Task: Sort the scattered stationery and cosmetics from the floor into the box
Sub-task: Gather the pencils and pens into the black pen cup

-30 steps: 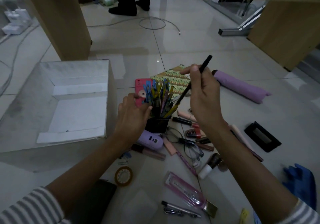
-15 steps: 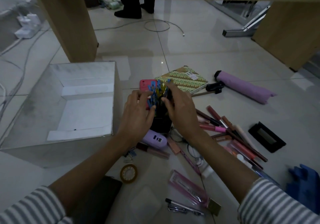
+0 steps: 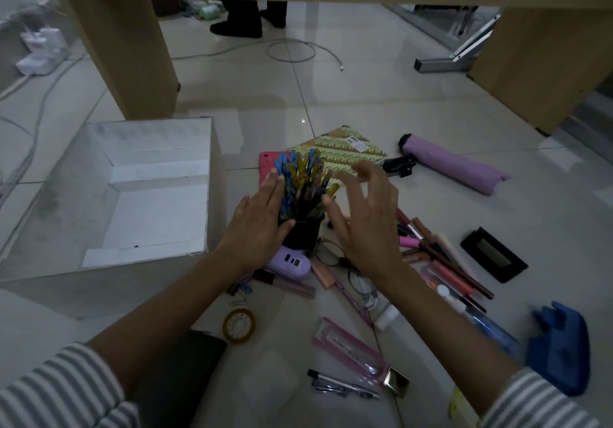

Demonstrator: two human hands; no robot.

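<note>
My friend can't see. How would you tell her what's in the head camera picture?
Two hands flank a black cup crammed with pens on the floor: the left hand flat against the pens, the right hand open beside it. An open white box sits to the left; lipsticks, a tape roll and a purple umbrella lie scattered around.

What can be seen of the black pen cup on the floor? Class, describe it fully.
The pen cup is black and opaque, upright on the tiled floor, right of the box. It is crammed with blue, yellow and dark pens fanning above its rim. The left hand lies flat against its left side. The right hand hovers open on its right. A purple device lies just nearer.
</note>
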